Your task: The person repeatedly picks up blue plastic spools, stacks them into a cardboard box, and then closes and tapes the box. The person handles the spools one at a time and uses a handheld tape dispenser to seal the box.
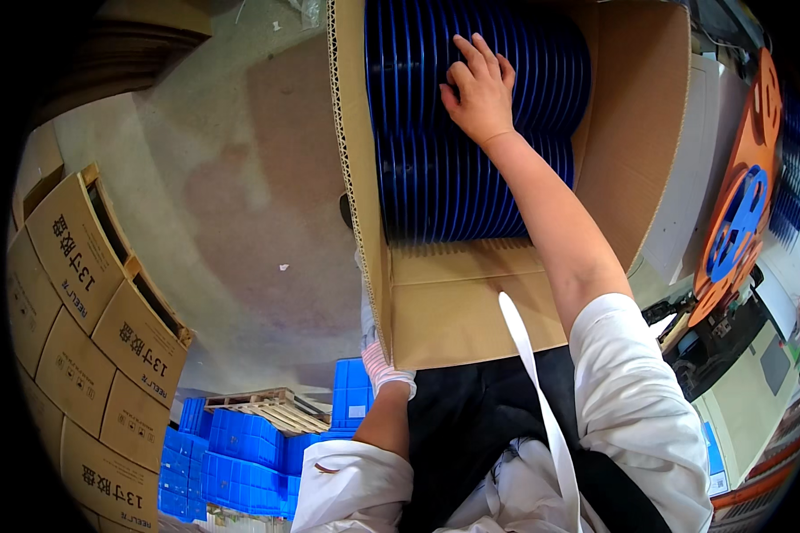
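Observation:
A tall open cardboard box (471, 315) stands right in front of me. Blue thin-rimmed discs, probably plastic reels (436, 191), are packed on edge in it, in two rows. Over the far row is my bare right hand (482, 93), fingers spread and a little bent, with nothing visible in them. Whether its fingertips touch the disc rims, I cannot tell. My left hand (387, 369), in a pink-striped white glove, is at the near left corner of the box and holds its outer wall. The box edge partly hides those fingers.
Printed cardboard cartons (76, 360) are stacked on the left. Blue plastic crates (240, 457) and a wooden pallet (271, 409) lie at lower left. At the right are a large orange disc (742, 178) with a smaller blue reel (740, 226) and a pale machine (756, 400). Small scraps lie on the floor.

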Demonstrator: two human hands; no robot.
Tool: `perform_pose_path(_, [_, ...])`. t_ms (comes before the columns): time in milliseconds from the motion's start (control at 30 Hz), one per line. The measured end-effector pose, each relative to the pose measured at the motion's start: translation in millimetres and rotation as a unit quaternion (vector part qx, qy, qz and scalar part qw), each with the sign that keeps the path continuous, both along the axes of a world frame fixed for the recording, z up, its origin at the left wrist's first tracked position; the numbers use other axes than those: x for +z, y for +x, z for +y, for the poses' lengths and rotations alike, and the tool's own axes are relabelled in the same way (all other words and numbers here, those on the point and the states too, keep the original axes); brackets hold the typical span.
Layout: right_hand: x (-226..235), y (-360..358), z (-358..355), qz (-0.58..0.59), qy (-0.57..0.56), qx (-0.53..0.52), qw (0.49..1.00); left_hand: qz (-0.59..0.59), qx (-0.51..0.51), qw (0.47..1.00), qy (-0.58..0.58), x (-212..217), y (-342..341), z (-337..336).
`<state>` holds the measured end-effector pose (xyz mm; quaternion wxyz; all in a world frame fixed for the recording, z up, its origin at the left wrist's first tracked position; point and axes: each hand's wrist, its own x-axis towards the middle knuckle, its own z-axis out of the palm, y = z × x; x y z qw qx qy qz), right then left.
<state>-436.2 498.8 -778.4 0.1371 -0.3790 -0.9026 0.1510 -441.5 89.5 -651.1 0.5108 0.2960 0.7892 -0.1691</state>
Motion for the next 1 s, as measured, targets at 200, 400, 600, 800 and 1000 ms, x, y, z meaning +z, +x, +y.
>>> perform_pose_path(200, [-11.7,-7.3,-4.5,0.007,0.055,0.041,0.998,0.075,0.103,0.967,0.221,-60.3,33.6,-91.5])
perform_pose_path(400, [-6.5,-12.0,-10.7,0.003,0.033,-0.002,0.999,-0.004,-0.007,1.000,-0.018,-1.3,-1.1,2.0])
perform_pose_path(600, [1.9,-29.1,-23.0,-0.012,0.003,-0.048,0.999,0.060,0.077,0.977,0.190,-64.2,37.8,-100.7])
perform_pose_path(800, [-11.9,-38.7,-26.0,0.032,0.047,0.012,0.998,-0.033,0.116,0.992,0.047,-66.1,36.0,-105.7])
perform_pose_path(1000, [-5.7,-37.7,-24.8,0.016,0.024,-0.007,1.000,-0.019,0.086,0.994,0.065,-60.2,32.3,-95.6])
